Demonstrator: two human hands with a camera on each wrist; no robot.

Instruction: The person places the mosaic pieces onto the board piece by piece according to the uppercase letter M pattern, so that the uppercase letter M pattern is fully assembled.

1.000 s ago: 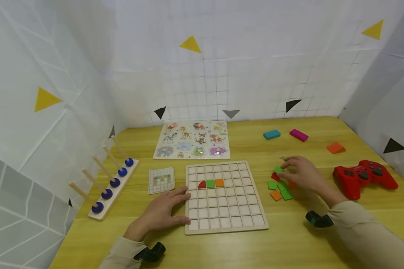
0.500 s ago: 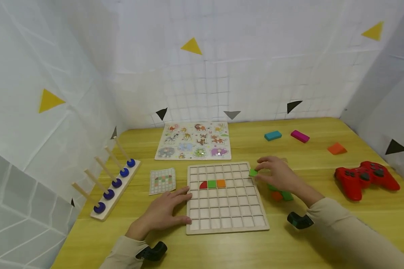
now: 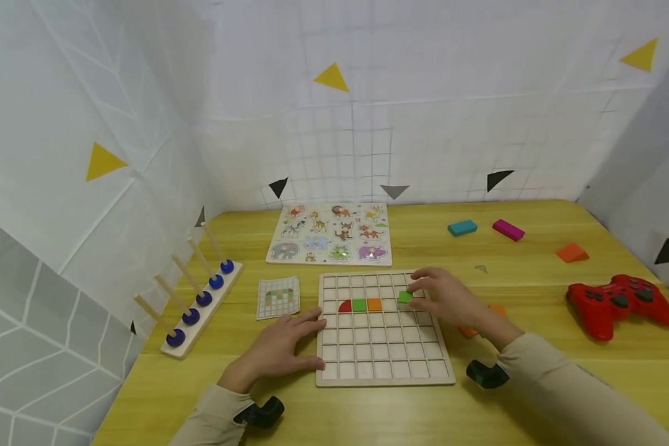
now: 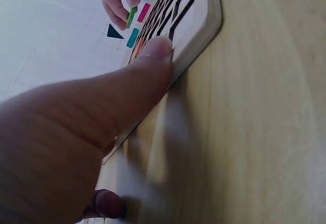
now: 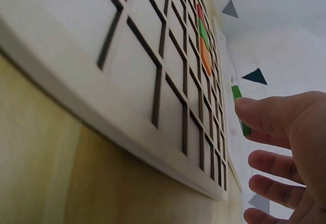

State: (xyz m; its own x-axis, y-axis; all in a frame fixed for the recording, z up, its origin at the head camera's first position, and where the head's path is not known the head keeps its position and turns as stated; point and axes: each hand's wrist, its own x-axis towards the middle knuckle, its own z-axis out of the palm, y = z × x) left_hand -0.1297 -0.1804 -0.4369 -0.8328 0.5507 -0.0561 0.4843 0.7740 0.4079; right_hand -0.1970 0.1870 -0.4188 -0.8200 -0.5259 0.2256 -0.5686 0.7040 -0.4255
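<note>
A wooden grid board [image 3: 384, 371] lies on the yellow table in front of me. In its third row sit a red quarter-round tile [image 3: 344, 305], a green tile [image 3: 359, 305] and an orange tile [image 3: 374, 304]. My right hand [image 3: 424, 291] hovers over the board's upper right cells and pinches a green square tile [image 3: 404, 297] [image 5: 237, 94] [image 4: 131, 17] between thumb and fingers. My left hand [image 3: 290, 341] lies flat against the board's left edge, thumb [image 4: 153, 61] pressed on the rim [image 4: 204, 25].
Loose orange tiles [image 3: 468, 331] lie right of the board, partly behind my right arm. A pattern card [image 3: 279, 297] and a peg rack with blue rings [image 3: 201, 300] stand to the left. An animal puzzle [image 3: 331, 233], coloured blocks [image 3: 463, 227] and a red game controller [image 3: 619, 303] lie further off.
My right hand picked a green tile from the pile right of the board and carried it left, over the board's upper right cells. The left hand stayed at the board's edge.
</note>
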